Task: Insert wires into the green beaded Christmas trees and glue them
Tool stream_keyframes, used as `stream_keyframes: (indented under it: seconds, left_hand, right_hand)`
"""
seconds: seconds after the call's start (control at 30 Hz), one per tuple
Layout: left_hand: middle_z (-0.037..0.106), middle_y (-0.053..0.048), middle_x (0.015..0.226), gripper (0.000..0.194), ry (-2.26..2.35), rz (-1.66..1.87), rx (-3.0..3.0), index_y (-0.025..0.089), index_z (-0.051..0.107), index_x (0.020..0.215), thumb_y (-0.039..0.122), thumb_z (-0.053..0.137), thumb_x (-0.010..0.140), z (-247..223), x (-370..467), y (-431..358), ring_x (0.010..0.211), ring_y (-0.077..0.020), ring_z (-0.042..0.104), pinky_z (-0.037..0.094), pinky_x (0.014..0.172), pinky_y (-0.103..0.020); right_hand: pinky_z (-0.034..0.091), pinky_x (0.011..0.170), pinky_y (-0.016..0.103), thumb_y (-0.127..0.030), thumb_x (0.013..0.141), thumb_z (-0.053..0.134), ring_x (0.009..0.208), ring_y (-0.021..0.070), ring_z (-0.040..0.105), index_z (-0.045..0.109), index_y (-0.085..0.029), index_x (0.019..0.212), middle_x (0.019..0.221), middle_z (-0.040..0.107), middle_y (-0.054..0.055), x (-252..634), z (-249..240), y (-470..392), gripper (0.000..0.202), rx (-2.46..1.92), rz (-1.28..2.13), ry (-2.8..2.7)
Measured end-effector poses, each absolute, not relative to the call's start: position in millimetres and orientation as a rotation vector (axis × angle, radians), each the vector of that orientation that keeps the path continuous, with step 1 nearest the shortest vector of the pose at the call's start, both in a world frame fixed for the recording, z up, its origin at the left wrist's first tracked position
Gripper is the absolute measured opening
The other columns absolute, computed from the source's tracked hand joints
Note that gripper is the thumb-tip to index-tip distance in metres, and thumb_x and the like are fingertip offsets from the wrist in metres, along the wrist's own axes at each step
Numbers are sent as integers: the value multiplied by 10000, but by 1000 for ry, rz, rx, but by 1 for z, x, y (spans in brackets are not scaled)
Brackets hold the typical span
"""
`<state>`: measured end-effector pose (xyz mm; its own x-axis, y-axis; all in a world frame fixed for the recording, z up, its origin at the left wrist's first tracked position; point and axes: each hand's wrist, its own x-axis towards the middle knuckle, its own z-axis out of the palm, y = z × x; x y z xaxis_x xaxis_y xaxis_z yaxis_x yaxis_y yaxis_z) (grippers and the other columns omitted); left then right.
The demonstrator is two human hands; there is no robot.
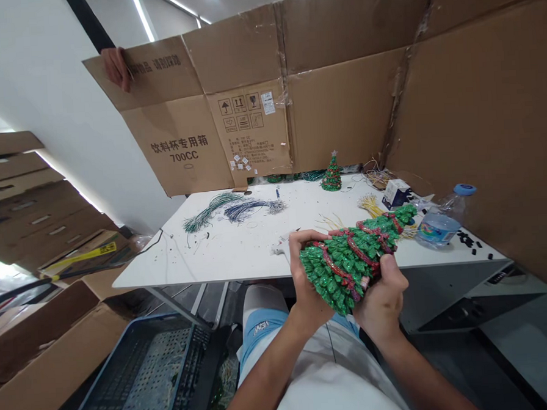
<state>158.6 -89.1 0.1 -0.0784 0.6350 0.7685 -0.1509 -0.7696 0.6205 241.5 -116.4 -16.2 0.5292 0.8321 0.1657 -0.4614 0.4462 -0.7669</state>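
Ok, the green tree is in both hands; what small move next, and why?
Probably turn the green tree slightly so its underside faces the camera: the left hand and right hand both hold it, it is tilted with its tip pointing rightward, and its underside cannot be seen.

Lit in cool white, quite evenly, from ceiling strip lights at eleven o'clock. Overexposed at nine o'clock, with strong glare around the stacked boxes, and blurred there. Bright on the white table toward seven, but dim beneath it toward four. Darker also on the cardboard wall at two. Sharp enough at four on the green tree, with small glints. Stretched and leaning near the edges, as through a wide lens.
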Motion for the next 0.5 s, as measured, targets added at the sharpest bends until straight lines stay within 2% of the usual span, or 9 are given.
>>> stream_keyframes:
  seconds: [0.13,0.27,0.5]
  left_hand:
    - [646,-53,1148,235,523,1892,1624,275,668,1149,476,700,1032,2,159,-91,990,-232,703,619,944,-419]
    - [620,-63,1166,193,518,1890,1641,261,674,1169,417,664,1057,1,157,-90,1011,-230,700,615,933,-403]
    - [625,-71,1172,197,543,1895,1685,258,664,1175,416,658,1058,-1,156,-88,1010,-231,692,619,938,-402]
  right_hand:
    - [455,1243,655,-641,917,652,1441,389,633,634,-238,1505,1438,748,109,239,-14,-118,713,-752,855,-530]
    - [401,1273,694,-637,899,687,1415,394,651,629,-256,1512,1417,760,100,236,-4,-120,724,-726,886,-498]
    - [536,1151,670,-633,835,763,1395,414,661,591,-311,1568,1469,742,94,236,12,-131,819,-663,1037,-389]
